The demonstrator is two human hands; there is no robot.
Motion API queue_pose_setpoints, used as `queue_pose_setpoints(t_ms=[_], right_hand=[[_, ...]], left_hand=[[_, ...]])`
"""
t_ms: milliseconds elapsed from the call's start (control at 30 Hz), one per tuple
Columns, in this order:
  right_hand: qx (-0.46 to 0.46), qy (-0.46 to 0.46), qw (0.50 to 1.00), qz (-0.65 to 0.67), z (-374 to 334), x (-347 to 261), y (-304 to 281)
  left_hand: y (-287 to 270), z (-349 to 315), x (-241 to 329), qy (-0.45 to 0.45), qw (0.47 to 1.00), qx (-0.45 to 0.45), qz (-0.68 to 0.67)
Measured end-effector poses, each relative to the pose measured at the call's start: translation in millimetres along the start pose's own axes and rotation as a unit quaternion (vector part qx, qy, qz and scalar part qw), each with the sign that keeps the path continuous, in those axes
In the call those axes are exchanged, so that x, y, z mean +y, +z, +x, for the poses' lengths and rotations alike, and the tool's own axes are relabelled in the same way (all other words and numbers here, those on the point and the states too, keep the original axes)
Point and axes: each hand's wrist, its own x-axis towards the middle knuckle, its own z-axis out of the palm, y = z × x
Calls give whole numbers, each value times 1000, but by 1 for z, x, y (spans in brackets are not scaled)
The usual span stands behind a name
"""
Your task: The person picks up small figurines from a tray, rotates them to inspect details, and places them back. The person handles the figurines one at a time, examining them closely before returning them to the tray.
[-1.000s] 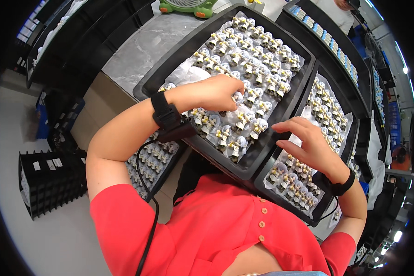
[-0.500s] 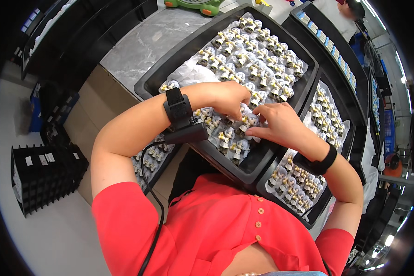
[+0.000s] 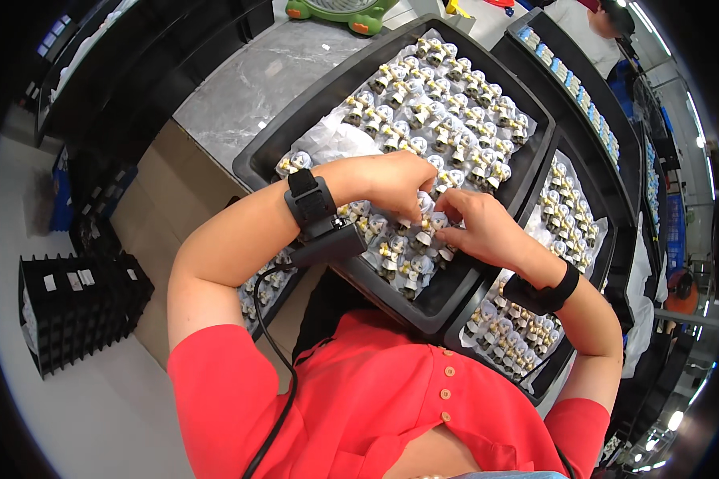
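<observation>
Rows of small figurines with pale rounded heads, yellow details and dark bases stand on white wrapping in a large black tray point(image 3: 256, 153). Over its near part, my left hand point(image 3: 398, 182) has curled fingers pointing down, closed at the left side of one figurine point(image 3: 433, 223). From the right, my right hand point(image 3: 487, 227) closes thumb and fingers on that same figurine. The fingers cover part of it, and the exact contact of the left fingertips is hard to see. A finished-looking figurine point(image 3: 414, 271) stands nearer me in the same tray.
Another black tray point(image 3: 533, 391) of figurines adjoins on the right, and one with blue-and-white items point(image 3: 563, 70) lies beyond. A grey marble-patterned surface point(image 3: 256, 84) holds a green fan-like device point(image 3: 339, 11). Black crates point(image 3: 80, 299) stand at lower left. Another person point(image 3: 587, 36) is at far right.
My right hand's fingers have drawn in around the figurine. The left hand stays nearly in place. The whole view has shifted slightly, with the tray appearing a little lower.
</observation>
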Motion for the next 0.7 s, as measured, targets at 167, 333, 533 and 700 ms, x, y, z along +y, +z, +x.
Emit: queue_pose_setpoints(t_ms=[167, 333, 533, 700], right_hand=[[7, 15, 1000, 2, 0, -1, 0], [70, -61, 995, 20, -12, 3, -1], [119, -84, 988, 45, -57, -15, -34], [265, -151, 952, -30, -113, -36, -71]], left_hand=[[4, 5, -6, -9, 999, 30, -19], [2, 3, -3, 25, 998, 41, -41], [0, 2, -2, 32, 998, 38, -47], [-2, 1, -4, 34, 995, 95, -14]])
